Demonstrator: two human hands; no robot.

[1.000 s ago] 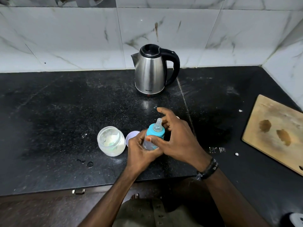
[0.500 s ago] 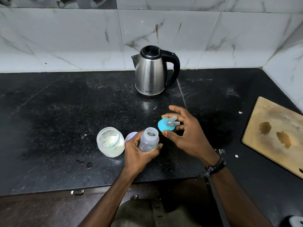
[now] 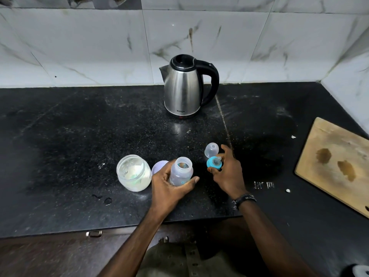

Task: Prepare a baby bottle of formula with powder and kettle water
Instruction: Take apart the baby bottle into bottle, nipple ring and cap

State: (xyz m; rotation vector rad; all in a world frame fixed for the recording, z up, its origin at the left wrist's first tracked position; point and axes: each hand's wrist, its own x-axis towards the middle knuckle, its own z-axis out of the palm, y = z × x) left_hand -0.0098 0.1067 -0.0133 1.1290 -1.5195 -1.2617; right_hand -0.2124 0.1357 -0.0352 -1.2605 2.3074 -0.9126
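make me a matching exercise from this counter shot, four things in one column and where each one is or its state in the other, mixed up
Things:
1. kettle
2. baby bottle
3. teat with blue ring
4. glass jar

States:
a. open-topped, gripped by the left hand
b. at the back by the tiled wall, lid closed
c. open, pale powder inside, left of the bottle
d. pinched in the right hand, off the bottle

Pairs: 1-b, 2-a, 3-d, 4-c

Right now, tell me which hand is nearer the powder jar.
Left. The left hand grips the open bottle just right of the powder jar; the right hand holds the blue teat ring farther right.
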